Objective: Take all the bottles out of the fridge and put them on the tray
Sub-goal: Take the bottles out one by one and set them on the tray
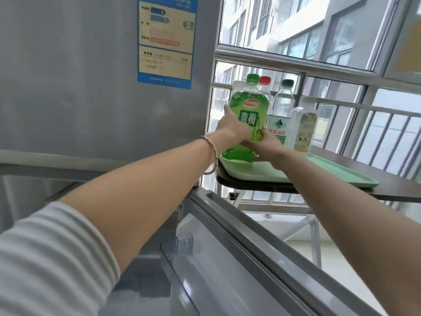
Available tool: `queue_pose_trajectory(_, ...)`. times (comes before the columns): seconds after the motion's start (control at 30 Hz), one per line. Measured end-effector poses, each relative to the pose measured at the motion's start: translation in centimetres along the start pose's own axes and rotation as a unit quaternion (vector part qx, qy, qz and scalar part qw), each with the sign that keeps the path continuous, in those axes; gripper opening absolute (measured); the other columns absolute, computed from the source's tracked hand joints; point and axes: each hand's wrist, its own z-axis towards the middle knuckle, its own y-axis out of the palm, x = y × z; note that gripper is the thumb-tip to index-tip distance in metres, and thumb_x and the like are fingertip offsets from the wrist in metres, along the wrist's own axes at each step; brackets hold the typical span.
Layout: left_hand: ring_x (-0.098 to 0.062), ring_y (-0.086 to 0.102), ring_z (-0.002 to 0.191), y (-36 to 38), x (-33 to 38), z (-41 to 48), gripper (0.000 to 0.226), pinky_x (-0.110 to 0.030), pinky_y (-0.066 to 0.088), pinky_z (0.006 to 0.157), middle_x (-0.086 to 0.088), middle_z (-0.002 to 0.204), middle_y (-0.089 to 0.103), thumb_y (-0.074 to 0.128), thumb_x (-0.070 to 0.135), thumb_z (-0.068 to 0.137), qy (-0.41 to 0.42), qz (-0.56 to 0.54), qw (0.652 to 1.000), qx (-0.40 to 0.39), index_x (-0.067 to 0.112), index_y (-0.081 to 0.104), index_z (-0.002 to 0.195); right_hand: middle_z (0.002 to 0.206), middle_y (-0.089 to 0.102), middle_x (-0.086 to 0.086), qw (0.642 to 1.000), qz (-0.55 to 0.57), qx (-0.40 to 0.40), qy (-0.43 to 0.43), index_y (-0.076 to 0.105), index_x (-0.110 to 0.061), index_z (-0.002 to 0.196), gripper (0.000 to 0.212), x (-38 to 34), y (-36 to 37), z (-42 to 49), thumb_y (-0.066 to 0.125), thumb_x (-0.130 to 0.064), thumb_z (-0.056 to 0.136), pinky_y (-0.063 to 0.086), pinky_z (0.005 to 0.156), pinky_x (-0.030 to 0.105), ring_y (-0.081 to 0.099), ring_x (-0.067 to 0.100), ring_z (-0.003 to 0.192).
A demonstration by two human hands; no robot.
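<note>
A green drink bottle [247, 110] with a green cap stands at the near left corner of the pale green tray [337, 173]. My left hand [232, 126] wraps its left side and my right hand [270, 148] grips its lower right, close to the base. Behind it on the tray stand a red-capped bottle [265, 86], a clear water bottle [281, 110] with a dark green cap, a pale bottle [304, 126] with a yellow label, and a white-capped bottle [237, 84], mostly hidden. The grey fridge [91, 76] fills the left; its lower door [239, 258] hangs open below my arms.
The tray lies on a dark brown table [398, 183] with a metal frame, set against a window with railings [376, 124]. The right half of the tray is bare. An energy label [166, 42] is stuck on the fridge's upper door.
</note>
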Motion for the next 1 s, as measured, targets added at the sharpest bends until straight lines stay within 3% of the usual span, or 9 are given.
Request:
queue_pose_trajectory(0.13, -0.033, 0.056, 0.117, -0.6, 1.0, -1.8, 0.08, -0.037, 0.053, 0.088, -0.018, 0.145, 0.041, 0.054, 0.011, 0.091, -0.041, -0.02, 0.999, -0.03, 0.015, 0.004, 0.154, 0.107, 0.059, 0.008, 0.993, -0.034, 0.113, 0.009, 0.046, -0.009, 0.118, 0.042, -1.9, -0.4, -2.7, 0.068, -0.018, 0.083, 0.047, 0.064, 0.025, 0.055, 0.015, 0.077)
queue_pose_trajectory(0.27, -0.013, 0.054, 0.066, -3.9, 2.7, -5.8, 0.008, -0.022, 0.048, 0.059, -0.005, 0.086, 0.057, 0.049, 0.01, 0.095, 0.007, 0.055, 0.997, -0.056, 0.006, 0.055, 0.097, 0.095, 0.067, 0.017, 0.992, -0.081, 0.093, -0.042, 0.061, 0.0, 0.099, 0.014, -5.0, 0.9, -7.0, 0.056, -0.01, 0.091, 0.054, 0.065, 0.028, 0.06, 0.019, 0.07)
queue_pose_trajectory(0.33, -0.015, 0.059, 0.067, -6.4, 2.7, -7.8, 0.018, -0.027, 0.056, 0.066, -0.003, 0.079, 0.058, 0.051, 0.013, 0.095, 0.012, 0.09, 0.993, -0.07, 0.014, 0.053, 0.076, 0.083, 0.067, 0.017, 0.997, -0.07, 0.018, -0.031, 0.065, 0.007, 0.102, 0.029, -6.5, 2.6, -9.2, 0.059, -0.019, 0.092, 0.052, 0.058, 0.028, 0.06, 0.021, 0.061)
queue_pose_trajectory(0.43, -0.022, 0.068, 0.082, -10.1, 1.3, -11.5, 0.019, -0.035, 0.06, 0.08, -0.01, 0.09, 0.068, 0.047, 0.018, 0.097, -0.068, 0.141, 0.979, -0.13, 0.006, 0.06, 0.092, 0.074, 0.063, 0.019, 0.998, -0.05, -0.049, -0.002, 0.062, 0.011, 0.1, 0.032, -7.8, 6.2, -11.9, 0.062, -0.019, 0.089, 0.051, 0.052, 0.03, 0.057, 0.023, 0.053)
queue_pose_trajectory(0.53, -0.023, 0.063, 0.078, -12.9, -1.6, -14.1, 0.033, -0.034, 0.057, 0.081, -0.014, 0.094, 0.066, 0.03, 0.015, 0.101, -0.2, 0.15, 0.927, -0.28, -0.001, 0.059, 0.103, 0.089, 0.069, 0.024, 0.992, -0.08, -0.098, 0.028, 0.064, 0.013, 0.1, 0.029, -7.7, 10.9, -13.7, 0.063, -0.009, 0.08, 0.056, 0.07, 0.043, 0.065, 0.03, 0.07)
queue_pose_trajectory(0.7, -0.027, 0.066, 0.083, -15.7, -10.8, -14.3, 0.035, -0.043, 0.052, 0.093, -0.024, 0.11, 0.066, 0.035, 0.011, 0.1, -0.315, 0.233, 0.848, -0.358, -0.009, 0.058, 0.118, 0.081, 0.063, 0.015, 0.954, -0.164, -0.235, 0.085, 0.061, 0.002, 0.104, 0.018, -6.1, 20.2, -15.4, 0.057, -0.007, 0.089, 0.057, 0.063, 0.033, 0.061, 0.024, 0.065)
queue_pose_trajectory(0.8, -0.033, 0.063, 0.104, -15.8, -17.8, -13.7, 0.036, -0.043, 0.047, 0.1, -0.023, 0.107, 0.064, 0.033, 0.014, 0.102, -0.364, 0.262, 0.813, -0.371, -0.011, 0.059, 0.102, 0.109, 0.068, 0.014, 0.923, -0.228, -0.294, 0.094, 0.062, -0.003, 0.118, 0.033, -3.1, 25.9, -14.8, 0.056, -0.022, 0.091, 0.059, 0.077, 0.039, 0.065, 0.029, 0.08)
queue_pose_trajectory(0.9, -0.032, 0.058, 0.122, -14.6, -24.7, -13.4, 0.038, -0.043, 0.046, 0.104, -0.02, 0.128, 0.06, 0.032, 0.019, 0.103, -0.382, 0.273, 0.807, -0.358, -0.007, 0.055, 0.12, 0.135, 0.056, 0.014, 0.901, -0.281, -0.323, 0.068, 0.05, -0.005, 0.134, 0.038, 0.7, 30.2, -13.5, 0.044, -0.019, 0.099, 0.052, 0.076, 0.033, 0.06, 0.03, 0.103)
queue_pose_trajectory(1.0, -0.032, 0.062, 0.114, -12.4, -30.2, -12.6, 0.043, -0.043, 0.049, 0.101, -0.019, 0.133, 0.056, 0.041, 0.024, 0.1, -0.361, 0.279, 0.834, -0.31, -0.003, 0.046, 0.134, 0.144, 0.047, 0.016, 0.905, -0.283, -0.301, 0.102, 0.041, 0.0, 0.139, 0.04, 4.8, 33.5, -11.8, 0.035, -0.008, 0.101, 0.039, 0.097, 0.029, 0.047, 0.028, 0.13)
